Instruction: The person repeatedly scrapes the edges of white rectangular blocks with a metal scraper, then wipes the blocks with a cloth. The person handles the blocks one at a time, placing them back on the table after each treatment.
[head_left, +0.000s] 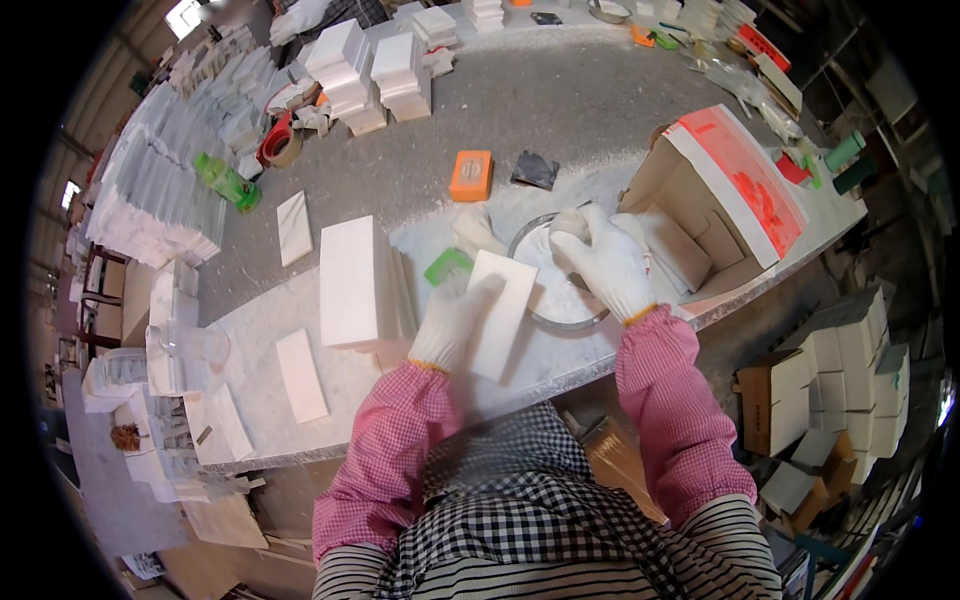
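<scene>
My left hand (447, 322), in a white glove, grips a white rectangular tile (510, 310) by its left side, thumb on the upper face. The tile is tilted above the table, near its front edge. My right hand (612, 262), also gloved, is over a round metal bowl (572, 325) of white powder (552, 288). Its fingers are closed round a pale wad (570, 222), whose kind I cannot make out. Just beyond the left hand lie a green piece (447, 266) and a crumpled white cloth (478, 230). A stack of white tiles (348, 285) stands to the left.
At right, an open cardboard box (745, 185) holds tiles. Beyond the bowl lie an orange box (471, 176) and a black cloth (535, 170). Single tiles (301, 375) lie left; a green bottle (228, 182), tape roll (281, 148) and tall tile stacks (160, 190) stand farther off.
</scene>
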